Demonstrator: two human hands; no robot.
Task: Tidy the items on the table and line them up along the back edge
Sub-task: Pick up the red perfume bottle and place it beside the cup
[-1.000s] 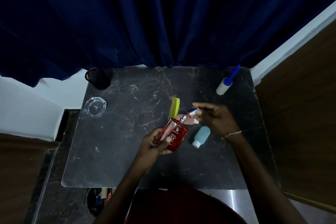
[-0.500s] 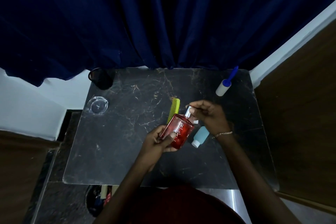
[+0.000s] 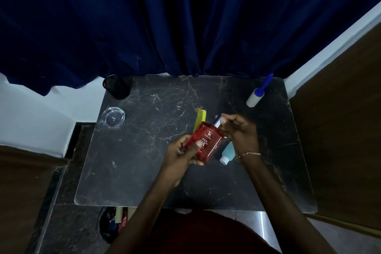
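My left hand [image 3: 181,150] grips a red perfume bottle [image 3: 206,140], held tilted above the middle of the dark marble table [image 3: 144,161]. The fingers of my right hand [image 3: 239,130] pinch the bottle's silver-blue cap [image 3: 217,120], which sits on the bottle's neck. A lime-green comb [image 3: 201,118] lies flat just behind the bottle. A small light-blue bottle [image 3: 226,151] with a white cap lies on its side under my right wrist. A white lint roller [image 3: 256,98] with a blue handle lies at the back right.
A black cup [image 3: 117,86] stands at the table's back left corner, with a clear glass ashtray [image 3: 113,117] in front of it. A dark blue curtain [image 3: 185,16] hangs behind the back edge. A bin [image 3: 111,225] with items sits on the floor below the front edge.
My right hand brought the cap from beside the bottle onto its neck. My left hand raised and tilted the red bottle slightly.
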